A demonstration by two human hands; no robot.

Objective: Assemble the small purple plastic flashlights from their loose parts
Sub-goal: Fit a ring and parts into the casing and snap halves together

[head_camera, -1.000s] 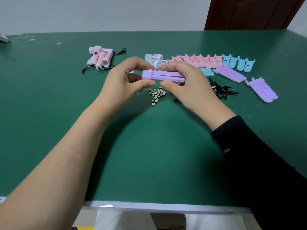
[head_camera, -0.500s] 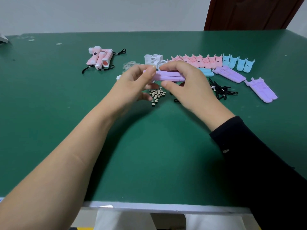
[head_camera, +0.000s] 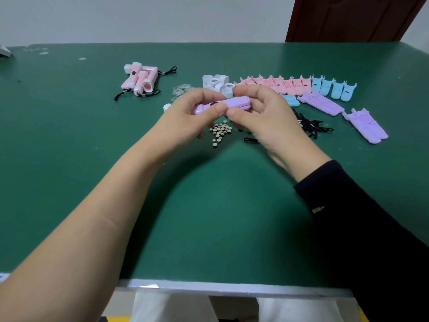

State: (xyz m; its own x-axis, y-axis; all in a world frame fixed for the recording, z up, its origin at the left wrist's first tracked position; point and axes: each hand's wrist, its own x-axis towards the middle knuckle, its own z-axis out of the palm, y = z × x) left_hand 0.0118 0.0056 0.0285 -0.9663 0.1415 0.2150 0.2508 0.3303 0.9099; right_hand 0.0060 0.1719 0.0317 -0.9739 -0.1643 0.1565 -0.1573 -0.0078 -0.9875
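Fingers (head_camera: 219, 109) cover part of the purple flashlight (head_camera: 236, 103), and the left hand (head_camera: 185, 122) hides some clear lenses (head_camera: 182, 89)

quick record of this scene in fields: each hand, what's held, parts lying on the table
left hand: grips left end of purple flashlight body
right hand: pinches its right end
button cells: small pile on green table, near the hands
purple shells: two groups, right side
black lanyards: heap, right of cells
pink flashlights: assembled, far left
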